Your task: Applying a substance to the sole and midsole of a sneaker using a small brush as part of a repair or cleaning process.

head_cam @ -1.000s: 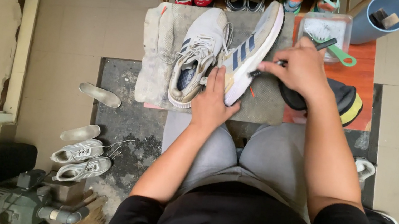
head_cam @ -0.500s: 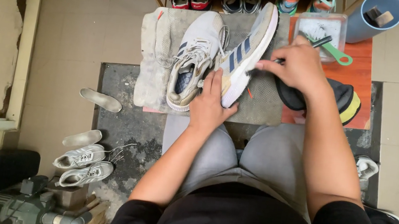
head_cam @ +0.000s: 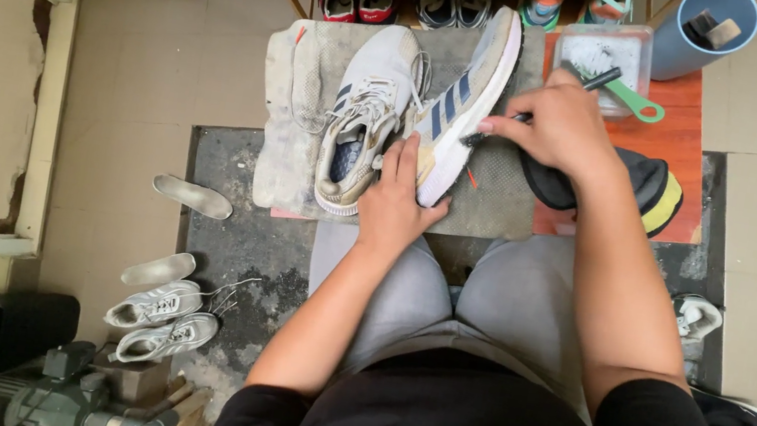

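Note:
A white sneaker with dark blue stripes [head_cam: 461,105] is tipped on its side on a dirty grey towel [head_cam: 305,100]. My left hand [head_cam: 401,201] grips its heel end and steadies it. My right hand [head_cam: 564,126] holds a dark-handled brush [head_cam: 559,95] whose bristles touch the sneaker's sole edge. The matching sneaker [head_cam: 362,124] lies upright just to the left, laces loose.
A clear tub [head_cam: 606,57] with a green-handled brush sits on a red mat [head_cam: 682,150], beside a blue bucket [head_cam: 706,32]. A black and yellow item [head_cam: 650,190] lies under my right wrist. A shoe rack stands ahead; white sneakers [head_cam: 164,321] and insoles [head_cam: 189,195] lie left.
My right hand has slid the brush slightly along the sneaker's sole edge. My left hand keeps its hold on the heel. The view shifted a little.

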